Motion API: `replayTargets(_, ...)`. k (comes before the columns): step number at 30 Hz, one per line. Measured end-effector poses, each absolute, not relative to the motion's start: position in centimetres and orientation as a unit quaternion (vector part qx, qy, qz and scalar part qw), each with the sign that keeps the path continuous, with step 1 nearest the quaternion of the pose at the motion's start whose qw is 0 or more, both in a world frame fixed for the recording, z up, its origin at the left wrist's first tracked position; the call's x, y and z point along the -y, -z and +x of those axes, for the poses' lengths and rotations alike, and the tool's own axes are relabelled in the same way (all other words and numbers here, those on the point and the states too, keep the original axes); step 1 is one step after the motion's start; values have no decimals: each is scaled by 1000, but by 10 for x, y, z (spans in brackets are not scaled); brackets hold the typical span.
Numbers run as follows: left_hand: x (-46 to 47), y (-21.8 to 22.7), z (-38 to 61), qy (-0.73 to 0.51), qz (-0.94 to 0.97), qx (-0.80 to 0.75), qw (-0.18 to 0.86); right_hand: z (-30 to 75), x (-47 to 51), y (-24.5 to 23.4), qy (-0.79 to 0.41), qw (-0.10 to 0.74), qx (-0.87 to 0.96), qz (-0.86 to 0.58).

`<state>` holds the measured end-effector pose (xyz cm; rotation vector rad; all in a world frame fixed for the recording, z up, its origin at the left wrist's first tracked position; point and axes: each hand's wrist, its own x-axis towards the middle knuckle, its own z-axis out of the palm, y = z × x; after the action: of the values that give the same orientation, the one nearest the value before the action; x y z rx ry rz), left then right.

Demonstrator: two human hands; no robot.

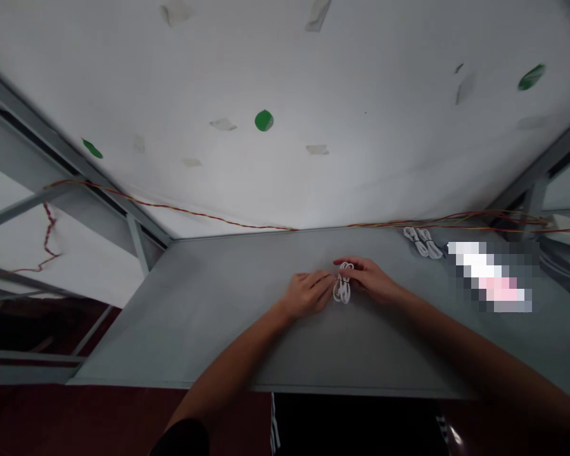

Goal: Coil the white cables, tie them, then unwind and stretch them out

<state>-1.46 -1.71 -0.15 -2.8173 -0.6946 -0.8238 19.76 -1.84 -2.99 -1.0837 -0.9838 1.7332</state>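
Note:
A small coil of white cable (342, 290) lies at the middle of the grey table top (209, 329), pinched between both hands. My left hand (308, 292) grips its left side with the fingertips. From the right, my right hand (368, 278) has its fingers over the upper part of the coil, hiding part of the loops. A second bundle of white cable (422, 243) lies farther back, to the right of both hands.
A pixelated patch (489, 275) covers something on the table at the right. Twisted red and yellow wires (209, 218) run along the table's far edge by a white wall. Grey metal frame bars (61, 158) flank the table. The near edge lies below my forearms.

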Motion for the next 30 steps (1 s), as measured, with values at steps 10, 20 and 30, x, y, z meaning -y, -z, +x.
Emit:
replayTargets(10,-16,3,-38,244,-829,502,29,230,-16,56,-506,705,114,-484)
replayTargets(20,-63,-13,-97,139,-670,729,32,218,-14,57,-515,694,166,-475)
replayTargets(30,-58,-12,-89,285,-721,629,49,211,-6,46,-509,652,321,-461)
